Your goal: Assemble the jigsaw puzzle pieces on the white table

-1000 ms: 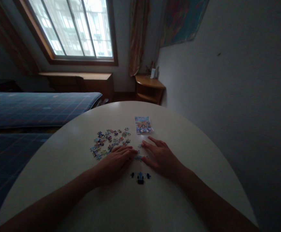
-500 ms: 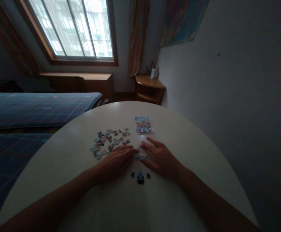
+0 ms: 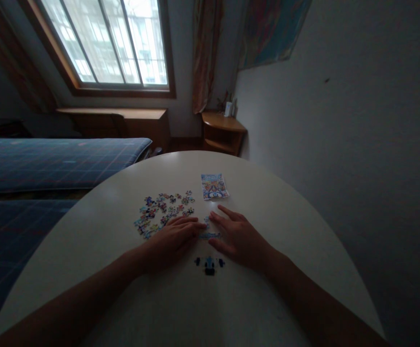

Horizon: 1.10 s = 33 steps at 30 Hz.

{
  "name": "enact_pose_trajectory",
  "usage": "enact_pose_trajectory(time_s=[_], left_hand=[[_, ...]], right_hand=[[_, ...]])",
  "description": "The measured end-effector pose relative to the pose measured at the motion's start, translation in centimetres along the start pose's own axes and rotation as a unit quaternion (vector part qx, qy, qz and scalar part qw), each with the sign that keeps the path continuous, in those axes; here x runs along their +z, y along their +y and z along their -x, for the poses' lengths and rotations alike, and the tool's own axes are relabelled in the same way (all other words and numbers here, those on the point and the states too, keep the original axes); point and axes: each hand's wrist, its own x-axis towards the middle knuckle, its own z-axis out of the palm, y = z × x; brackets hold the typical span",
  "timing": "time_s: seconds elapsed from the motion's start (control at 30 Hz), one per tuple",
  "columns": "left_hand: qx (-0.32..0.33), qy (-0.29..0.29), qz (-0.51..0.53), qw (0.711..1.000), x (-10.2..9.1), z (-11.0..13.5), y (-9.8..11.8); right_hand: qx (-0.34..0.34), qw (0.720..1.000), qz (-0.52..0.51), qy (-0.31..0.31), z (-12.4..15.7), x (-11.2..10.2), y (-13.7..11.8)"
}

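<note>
On the table, small light-blue puzzle pieces (image 3: 207, 220) lie between my two hands, with a joined light-blue strip (image 3: 210, 236) just below them. My left hand (image 3: 175, 238) rests palm down to the left, its index finger stretched to the edge of the small pieces. From the right, my right hand (image 3: 240, 236) reaches in with spread fingers; a fingertip is at the small pieces and the thumb is by the strip's right end. Neither hand visibly grips anything. Nearer to me sits a blue and black group of pieces (image 3: 209, 265).
Many loose, colourful puzzle pieces (image 3: 162, 209) are scattered left of centre, partly behind my left hand. A printed picture packet (image 3: 214, 187) lies beyond my hands. The round white table (image 3: 275, 202) stands beside a wall on the right and a blue plaid bed (image 3: 50, 161) on the left.
</note>
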Motion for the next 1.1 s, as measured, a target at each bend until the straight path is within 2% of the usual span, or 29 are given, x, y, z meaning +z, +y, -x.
enact_pose_trajectory(time_s=[0.33,0.67,0.9,1.1], left_hand=[[0.003,-0.002,-0.003,1.000,0.18,-0.22,-0.04],[0.021,0.012,-0.011,1.000,0.43,-0.30,-0.35],[0.022,0.067,0.000,0.998,-0.03,-0.37,-0.51],[-0.001,0.076,-0.008,0.997,-0.01,-0.38,-0.50]], right_hand=[[-0.003,1.000,-0.005,-0.025,-0.12,0.14,-0.12],[-0.014,1.000,-0.005,-0.008,-0.03,0.13,0.11],[-0.007,1.000,0.000,-0.016,-0.06,0.00,0.05],[-0.007,1.000,0.004,-0.022,-0.03,0.06,0.06]])
